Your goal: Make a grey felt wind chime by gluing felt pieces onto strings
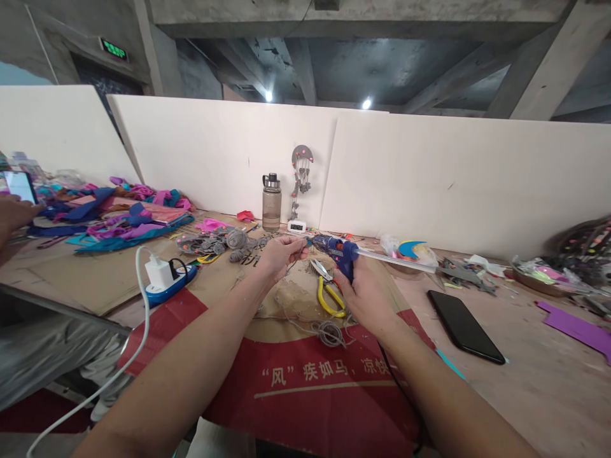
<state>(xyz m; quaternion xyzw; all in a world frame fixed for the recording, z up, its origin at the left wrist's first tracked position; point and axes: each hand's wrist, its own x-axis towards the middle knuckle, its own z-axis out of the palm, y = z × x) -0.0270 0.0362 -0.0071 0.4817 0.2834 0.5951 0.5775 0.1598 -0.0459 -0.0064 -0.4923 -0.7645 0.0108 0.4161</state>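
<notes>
My right hand (365, 289) is wrapped round the handle of a blue glue gun (341, 251), with a long clear glue stick (396, 259) jutting from its back. The gun's nozzle points left, at the fingertips of my left hand (281, 254). Those fingers are pinched together on something small that I cannot make out. Below the gun lie yellow-handled pliers (331, 299) on the cardboard. A loose coil of grey yarn (330, 333) sits nearer to me, with strands trailing up towards my hands.
A water bottle (272, 207) and small white clock (296, 226) stand by the white board. Felt scraps (124, 216) and a blue power strip (172, 284) are left; a black phone (465, 326) lies right. Another person's hand (14, 216) holds a phone at far left.
</notes>
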